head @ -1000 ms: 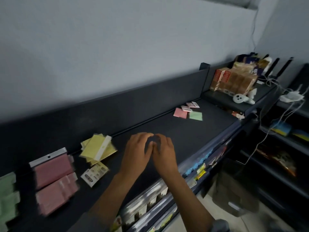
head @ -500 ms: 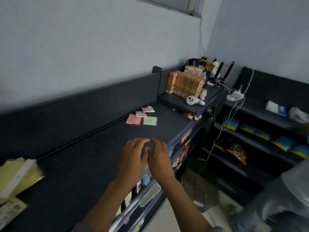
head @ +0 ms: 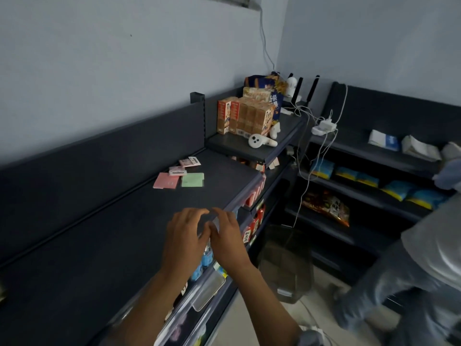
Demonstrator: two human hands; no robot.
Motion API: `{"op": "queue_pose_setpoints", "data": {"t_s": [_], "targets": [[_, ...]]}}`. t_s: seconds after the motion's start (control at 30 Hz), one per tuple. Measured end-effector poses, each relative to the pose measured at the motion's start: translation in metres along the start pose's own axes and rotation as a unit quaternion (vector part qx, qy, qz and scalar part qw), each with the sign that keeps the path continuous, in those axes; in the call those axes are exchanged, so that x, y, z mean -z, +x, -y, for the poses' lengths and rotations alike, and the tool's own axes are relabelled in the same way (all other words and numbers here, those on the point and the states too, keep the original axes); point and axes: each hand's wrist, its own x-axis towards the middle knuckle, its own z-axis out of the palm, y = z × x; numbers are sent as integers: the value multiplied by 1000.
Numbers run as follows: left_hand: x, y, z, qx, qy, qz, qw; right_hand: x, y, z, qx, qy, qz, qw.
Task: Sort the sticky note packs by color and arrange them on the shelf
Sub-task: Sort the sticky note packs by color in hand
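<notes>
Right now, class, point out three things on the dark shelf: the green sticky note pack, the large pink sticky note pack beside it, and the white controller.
green sticky note pack point(head: 192, 179), head view, middle of its top face.
large pink sticky note pack point(head: 166, 180), head view, centre of its face.
white controller point(head: 259, 141), head view, on its round body.

Blue snack bag point(head: 274, 102) bears white character 条

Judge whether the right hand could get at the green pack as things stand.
Probably yes. The right hand is empty, fingers loosely curled beside the left hand, and bare shelf lies between it and the green pack. It would need a forward reach.
</notes>
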Motion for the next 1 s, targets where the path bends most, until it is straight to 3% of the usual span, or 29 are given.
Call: {"op": "queue_pose_setpoints", "data": {"t_s": [0.27, 1.0], "targets": [[-43, 42, 16, 30, -8, -10, 999, 5, 55, -27, -31, 27, -45, 998], [-149, 217, 68, 71, 0, 33, 997, 3, 262, -93, -39, -8, 17, 999]]}}
